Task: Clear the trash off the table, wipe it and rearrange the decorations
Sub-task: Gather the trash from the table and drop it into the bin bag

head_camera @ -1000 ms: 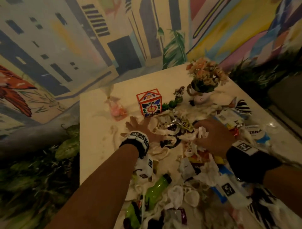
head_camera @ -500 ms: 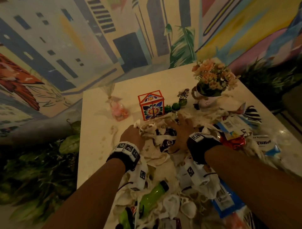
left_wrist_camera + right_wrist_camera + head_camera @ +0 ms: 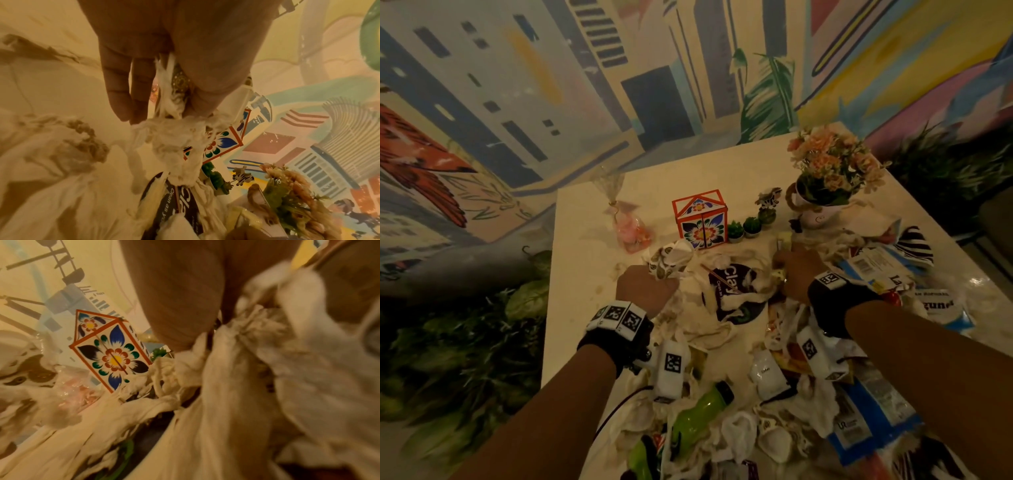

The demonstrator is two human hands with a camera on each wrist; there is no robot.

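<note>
A heap of crumpled white tissues [image 3: 709,329] and wrappers covers the near half of the cream table [image 3: 585,240]. My left hand [image 3: 650,287] grips a wad of tissue and patterned paper [image 3: 671,257], seen pinched between its fingers [image 3: 170,100] in the left wrist view. My right hand [image 3: 791,274] grips a bunch of white tissue [image 3: 246,353] at the heap's far right. A dark round "Clay" wrapper [image 3: 729,291] lies between the hands. Decorations stand behind: a flower-painted box [image 3: 702,219], small green cacti [image 3: 746,228], a zebra figure [image 3: 768,198] and a flower pot [image 3: 832,171].
A pink cellophane gift pouch [image 3: 626,226] stands at the table's far left. Green bottles [image 3: 695,418] and blue-white packets [image 3: 866,421] lie in the near trash. A striped wrapper [image 3: 914,243] lies at right. Leafy plants [image 3: 465,342] border the left edge; a painted mural wall stands behind.
Both hands closed on tissue. The left went from flat on the table to a fist holding a wad; the right swung left to the heap's middle, then back right, clutching tissue.
</note>
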